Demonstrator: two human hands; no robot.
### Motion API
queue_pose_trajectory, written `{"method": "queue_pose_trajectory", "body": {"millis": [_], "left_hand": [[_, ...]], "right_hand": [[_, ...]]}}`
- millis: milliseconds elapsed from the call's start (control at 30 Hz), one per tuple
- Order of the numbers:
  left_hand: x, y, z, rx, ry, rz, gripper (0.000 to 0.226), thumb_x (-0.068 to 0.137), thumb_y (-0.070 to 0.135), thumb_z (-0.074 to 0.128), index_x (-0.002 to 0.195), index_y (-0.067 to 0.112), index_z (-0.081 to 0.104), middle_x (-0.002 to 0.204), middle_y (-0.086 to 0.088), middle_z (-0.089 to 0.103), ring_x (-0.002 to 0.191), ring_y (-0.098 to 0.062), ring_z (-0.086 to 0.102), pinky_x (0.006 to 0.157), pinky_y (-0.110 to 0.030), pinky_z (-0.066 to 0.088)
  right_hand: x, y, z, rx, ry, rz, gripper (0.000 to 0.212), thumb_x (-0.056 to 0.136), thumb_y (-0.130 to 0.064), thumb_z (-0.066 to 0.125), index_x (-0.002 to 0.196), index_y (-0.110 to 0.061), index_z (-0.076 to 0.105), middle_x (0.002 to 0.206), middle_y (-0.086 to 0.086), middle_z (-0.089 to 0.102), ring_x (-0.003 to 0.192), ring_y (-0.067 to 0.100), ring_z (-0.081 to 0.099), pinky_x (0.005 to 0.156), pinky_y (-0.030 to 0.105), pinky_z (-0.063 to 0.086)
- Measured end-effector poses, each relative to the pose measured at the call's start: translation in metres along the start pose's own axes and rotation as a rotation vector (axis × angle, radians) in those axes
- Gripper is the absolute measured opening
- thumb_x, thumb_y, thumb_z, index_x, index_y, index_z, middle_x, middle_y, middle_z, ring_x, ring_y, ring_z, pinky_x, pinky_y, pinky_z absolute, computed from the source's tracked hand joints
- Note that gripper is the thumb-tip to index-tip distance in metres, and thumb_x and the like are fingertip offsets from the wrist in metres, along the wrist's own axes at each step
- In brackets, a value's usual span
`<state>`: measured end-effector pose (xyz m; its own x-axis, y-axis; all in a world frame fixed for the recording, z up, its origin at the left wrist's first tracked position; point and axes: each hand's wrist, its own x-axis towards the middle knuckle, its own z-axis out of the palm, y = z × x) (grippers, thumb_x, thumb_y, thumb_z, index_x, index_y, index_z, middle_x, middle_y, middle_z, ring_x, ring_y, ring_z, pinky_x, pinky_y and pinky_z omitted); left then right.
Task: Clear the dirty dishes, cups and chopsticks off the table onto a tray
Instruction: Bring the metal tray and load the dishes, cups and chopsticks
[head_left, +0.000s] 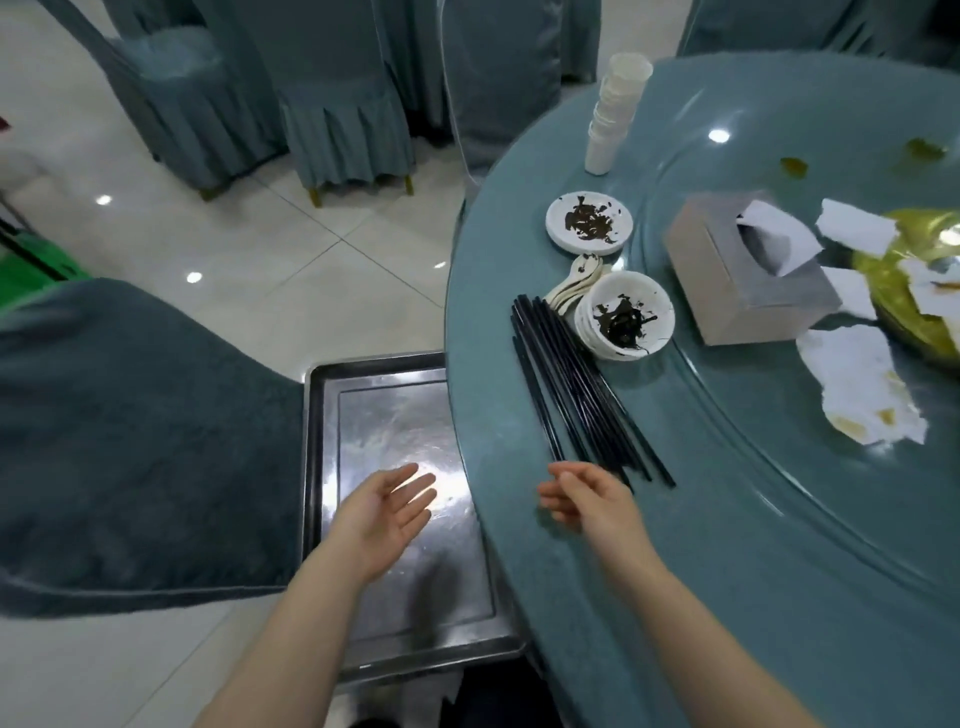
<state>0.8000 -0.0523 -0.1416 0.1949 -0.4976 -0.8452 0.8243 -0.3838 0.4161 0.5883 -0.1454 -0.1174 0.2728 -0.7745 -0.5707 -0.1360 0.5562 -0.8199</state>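
Black chopsticks (576, 395) lie bundled near the table (727, 519) edge, beside a stack of white bowls (626, 317) holding dark scraps, with white spoons (574, 283) tucked just behind. A small plate (589, 222) (also smeared dark) and stacked cups (615, 111) sit farther off. The metal tray (395, 415) below holds nothing. Left hand (382, 512) spread flat above it; right hand (584, 493) loosely curled, empty.
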Motion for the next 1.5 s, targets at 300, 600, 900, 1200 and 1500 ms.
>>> {"method": "queue_pose_trajectory", "body": {"millis": [300, 600, 900, 1200, 1500], "left_hand": [[-0.052, -0.034, -0.156, 0.003, -0.009, -0.017, 0.023, 0.096, 0.016, 0.043, 0.11, 0.009, 0.059, 0.117, -0.015, 0.064, 0.106, -0.027, 0.06, 0.095, -0.037, 0.042], [-0.095, -0.077, -0.311, -0.035, 0.111, -0.107, 0.026, 0.096, 0.018, 0.041, 0.115, 0.012, 0.058, 0.125, -0.01, 0.061, 0.116, -0.025, 0.054, 0.105, -0.04, 0.036], [-0.069, -0.089, -0.391, -0.112, 0.285, -0.055, 0.027, 0.095, 0.016, 0.041, 0.114, 0.01, 0.06, 0.116, -0.011, 0.066, 0.109, -0.025, 0.061, 0.092, -0.041, 0.044], [-0.035, -0.12, -0.427, -0.168, 0.379, -0.069, 0.029, 0.096, 0.017, 0.04, 0.115, 0.01, 0.06, 0.115, -0.011, 0.068, 0.104, -0.024, 0.064, 0.081, -0.037, 0.048], [-0.05, -0.14, -0.428, -0.196, 0.421, -0.075, 0.029, 0.097, 0.017, 0.04, 0.115, 0.011, 0.061, 0.115, -0.01, 0.068, 0.104, -0.023, 0.064, 0.087, -0.037, 0.047]], "right_hand": [[-0.089, 0.118, 0.08, -0.021, -0.006, 0.117, 0.017, 0.098, -0.008, 0.046, 0.094, -0.009, 0.062, 0.072, 0.006, 0.072, 0.061, 0.014, 0.065, 0.058, 0.022, 0.05], [-0.142, 0.25, 0.123, -0.061, 0.121, 0.39, 0.017, 0.096, -0.012, 0.051, 0.106, -0.004, 0.061, 0.086, 0.012, 0.066, 0.076, 0.023, 0.06, 0.067, 0.031, 0.047], [-0.081, 0.341, 0.135, 0.054, 0.173, 0.65, 0.019, 0.099, -0.02, 0.045, 0.111, -0.007, 0.052, 0.108, 0.012, 0.06, 0.102, 0.028, 0.058, 0.093, 0.037, 0.044], [-0.006, 0.395, 0.153, 0.413, 0.121, 0.725, 0.035, 0.095, -0.03, 0.054, 0.121, -0.009, 0.048, 0.11, 0.014, 0.053, 0.114, 0.023, 0.055, 0.094, 0.04, 0.047], [-0.008, 0.394, 0.157, 0.405, 0.248, 0.768, 0.016, 0.091, -0.027, 0.061, 0.082, -0.013, 0.057, 0.069, 0.004, 0.056, 0.059, 0.014, 0.056, 0.044, 0.022, 0.05]]}}
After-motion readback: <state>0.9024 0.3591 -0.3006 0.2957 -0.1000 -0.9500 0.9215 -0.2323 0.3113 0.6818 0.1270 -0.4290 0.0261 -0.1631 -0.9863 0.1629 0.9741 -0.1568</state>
